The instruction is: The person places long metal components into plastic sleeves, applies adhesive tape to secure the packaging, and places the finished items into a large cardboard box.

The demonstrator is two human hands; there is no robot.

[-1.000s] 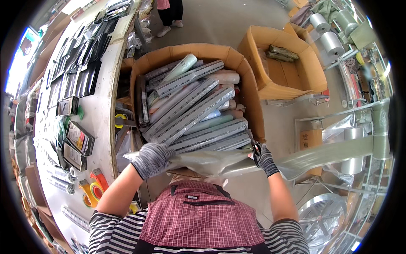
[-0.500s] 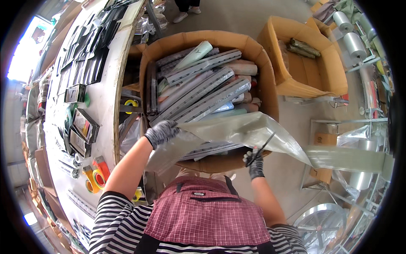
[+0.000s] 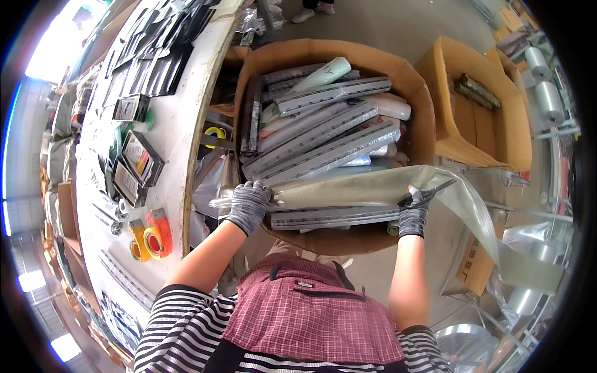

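A long strip of grey-green plastic film (image 3: 342, 190) stretches across the near part of a big cardboard box (image 3: 418, 93). My left hand (image 3: 250, 205), in a grey knit glove, is closed on the film near its left end. My right hand (image 3: 413, 216), gloved too, is closed on dark scissors (image 3: 439, 188), whose blades point right beside the film. Whether those fingers also pinch the film is hard to make out. Beyond my right hand the film sags and runs to the rack at the right. Wrapped rolls (image 3: 329, 146) fill the box beneath it.
At left, a white worktable (image 3: 177, 130) bears black packages, open black boxes (image 3: 140, 159) and tape dispensers (image 3: 157, 234). A second cardboard box (image 3: 451, 121) stands at far right. Metal racks with rolls (image 3: 547, 99) and a round fan (image 3: 463, 342) line the right side. Someone's shoes (image 3: 303, 15) show at the top.
My right hand has moved right and forward with the scissors, up to the film. The film now lies straighter and flatter between my hands. My view has shifted, moving the surroundings.
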